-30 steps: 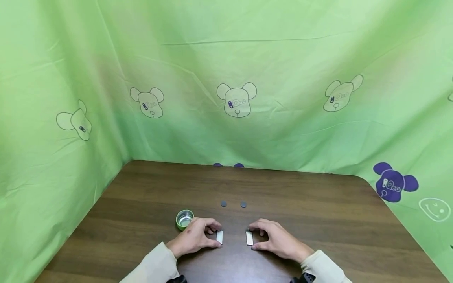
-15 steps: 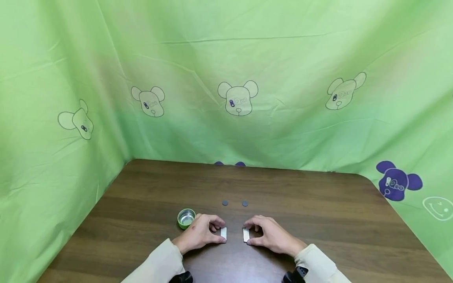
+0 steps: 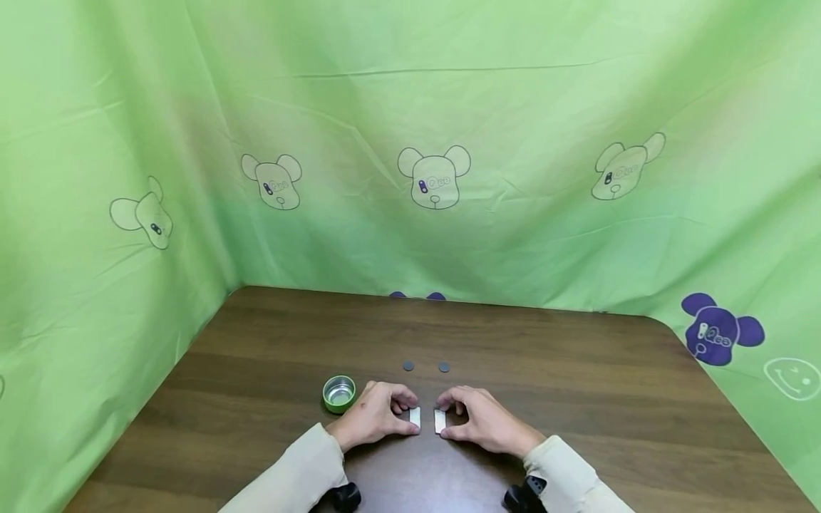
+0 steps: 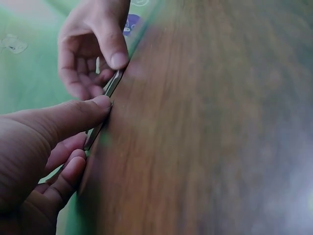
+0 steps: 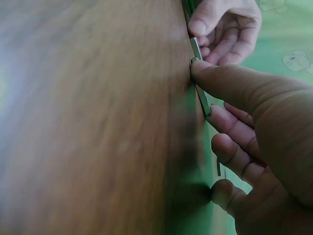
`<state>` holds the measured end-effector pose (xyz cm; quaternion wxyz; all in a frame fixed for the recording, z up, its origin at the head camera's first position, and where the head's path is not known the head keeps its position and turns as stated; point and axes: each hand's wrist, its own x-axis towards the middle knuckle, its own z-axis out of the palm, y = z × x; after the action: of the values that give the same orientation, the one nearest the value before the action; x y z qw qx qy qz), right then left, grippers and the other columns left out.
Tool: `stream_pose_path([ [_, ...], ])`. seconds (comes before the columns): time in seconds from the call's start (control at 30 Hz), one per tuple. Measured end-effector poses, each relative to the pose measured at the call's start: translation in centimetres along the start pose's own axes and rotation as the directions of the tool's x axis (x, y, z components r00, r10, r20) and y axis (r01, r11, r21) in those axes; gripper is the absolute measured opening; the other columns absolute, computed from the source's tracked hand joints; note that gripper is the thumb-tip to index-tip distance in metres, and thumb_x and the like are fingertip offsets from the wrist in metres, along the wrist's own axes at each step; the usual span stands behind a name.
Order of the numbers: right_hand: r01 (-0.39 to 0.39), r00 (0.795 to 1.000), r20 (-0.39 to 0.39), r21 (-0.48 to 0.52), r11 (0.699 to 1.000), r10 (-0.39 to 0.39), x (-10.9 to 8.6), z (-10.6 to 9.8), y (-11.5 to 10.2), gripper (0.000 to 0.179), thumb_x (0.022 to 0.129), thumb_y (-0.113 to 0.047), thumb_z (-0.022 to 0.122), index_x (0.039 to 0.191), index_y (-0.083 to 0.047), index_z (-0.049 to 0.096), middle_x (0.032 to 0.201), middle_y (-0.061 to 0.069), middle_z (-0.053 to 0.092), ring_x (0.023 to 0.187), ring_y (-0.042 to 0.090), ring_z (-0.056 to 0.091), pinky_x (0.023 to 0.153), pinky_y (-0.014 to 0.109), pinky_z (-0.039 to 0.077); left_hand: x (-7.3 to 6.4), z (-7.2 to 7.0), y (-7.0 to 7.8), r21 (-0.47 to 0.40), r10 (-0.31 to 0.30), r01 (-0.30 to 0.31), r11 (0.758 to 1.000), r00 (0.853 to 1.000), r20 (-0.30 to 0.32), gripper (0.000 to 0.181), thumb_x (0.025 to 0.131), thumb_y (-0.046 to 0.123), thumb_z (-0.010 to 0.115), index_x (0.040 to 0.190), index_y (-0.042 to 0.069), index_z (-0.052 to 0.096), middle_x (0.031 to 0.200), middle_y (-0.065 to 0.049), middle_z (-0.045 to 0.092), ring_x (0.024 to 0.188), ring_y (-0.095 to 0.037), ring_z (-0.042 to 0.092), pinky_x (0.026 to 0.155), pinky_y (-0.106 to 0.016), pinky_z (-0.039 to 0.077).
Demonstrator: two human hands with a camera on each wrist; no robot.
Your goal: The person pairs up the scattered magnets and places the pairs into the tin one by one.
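Between the thumb and fingers of my left hand (image 3: 378,413) is a thin, flat, silvery-white rectangular piece (image 3: 415,416), pinched at its near and far ends. My right hand (image 3: 484,422) pinches a matching rectangular piece (image 3: 440,421) the same way. Both lie low at the tabletop, facing each other with a small gap between. In the left wrist view the left piece (image 4: 93,136) shows edge-on as a thin strip; so does the right piece (image 5: 202,100) in the right wrist view. Fingertips cover the ends of both.
A small round green tin (image 3: 335,409), silvery inside, stands just left of my left hand. Beyond the hands two dark discs, a left disc (image 3: 408,365) and a right disc (image 3: 444,367), lie on the brown wooden table (image 3: 545,370). A green printed curtain (image 3: 359,235) borders the table.
Both hands have moved inward with their pieces, the left one rightward and the right one leftward, so the gap between the pieces has narrowed. The tin and discs stay put.
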<state>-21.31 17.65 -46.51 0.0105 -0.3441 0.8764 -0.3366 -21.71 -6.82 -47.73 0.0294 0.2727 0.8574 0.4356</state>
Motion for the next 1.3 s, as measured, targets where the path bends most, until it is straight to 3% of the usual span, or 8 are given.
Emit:
stream_pose_path([
  [0.3, 0.027, 0.999, 0.031, -0.015, 1.0, -0.026, 1.1, 0.3, -0.6, 0.034, 0.079, -0.018, 0.086, 0.105, -0.004, 0.068, 0.098, 0.0, 0.068, 0.082, 0.01, 0.057, 0.07, 0.025, 0.05, 0.5, 0.9, 0.7, 0.034, 0.025, -0.025, 0.999, 1.0, 0.011, 0.031, 0.072, 0.017, 0.091, 0.098, 0.009, 0.075, 0.088, 0.007, 0.072, 0.077, 0.002, 0.059, 0.072, -0.016, 0.05],
  [0.57, 0.01, 0.998, 0.07, -0.033, 0.999, -0.008, 1.6, 0.1, -0.4, 0.044, 0.077, -0.027, 0.088, 0.109, -0.002, 0.07, 0.092, -0.002, 0.062, 0.08, 0.01, 0.054, 0.069, 0.024, 0.048, 0.6, 0.1, 0.7, 0.013, -0.001, 0.001, 1.0, 0.999, 0.05, 0.047, 0.07, 0.021, 0.093, 0.109, 0.005, 0.073, 0.103, -0.001, 0.073, 0.086, -0.002, 0.064, 0.078, -0.017, 0.052],
  [0.83, -0.025, 0.997, 0.073, -0.072, 0.997, 0.03, 2.1, 0.5, -1.4, 0.039, 0.075, -0.028, 0.088, 0.103, -0.004, 0.075, 0.088, -0.004, 0.055, 0.076, 0.007, 0.048, 0.064, 0.022, 0.042, 0.3, -3.1, 1.1, -0.015, -0.033, 0.034, 0.999, 0.998, 0.053, 0.058, 0.073, 0.022, 0.091, 0.12, -0.002, 0.068, 0.114, -0.01, 0.072, 0.103, -0.021, 0.068, 0.088, -0.028, 0.054],
  [1.03, -0.098, 0.991, 0.079, -0.092, 0.991, 0.106, 2.3, 0.5, -2.1, 0.032, 0.071, -0.023, 0.09, 0.092, -0.009, 0.071, 0.083, -0.005, 0.054, 0.074, 0.007, 0.046, 0.065, 0.024, 0.041, -0.5, -6.0, 1.1, 0.009, -0.067, 0.067, 0.998, 0.998, -0.021, 0.064, 0.075, 0.025, 0.09, 0.127, -0.003, 0.064, 0.122, -0.011, 0.069, 0.114, -0.027, 0.063, 0.097, -0.043, 0.051],
  [1.3, -0.199, 0.977, 0.09, 0.036, 0.979, 0.195, 2.9, 0.0, -2.4, 0.025, 0.069, -0.011, 0.09, 0.078, -0.008, 0.067, 0.068, -0.009, 0.059, 0.063, 0.002, 0.05, 0.061, 0.022, 0.044, -2.5, -8.5, -0.7, 0.015, -0.131, 0.133, 0.991, 0.985, -0.111, 0.066, 0.072, 0.024, 0.091, 0.127, -0.001, 0.065, 0.123, -0.01, 0.069, 0.12, -0.033, 0.059, 0.101, -0.051, 0.046],
])
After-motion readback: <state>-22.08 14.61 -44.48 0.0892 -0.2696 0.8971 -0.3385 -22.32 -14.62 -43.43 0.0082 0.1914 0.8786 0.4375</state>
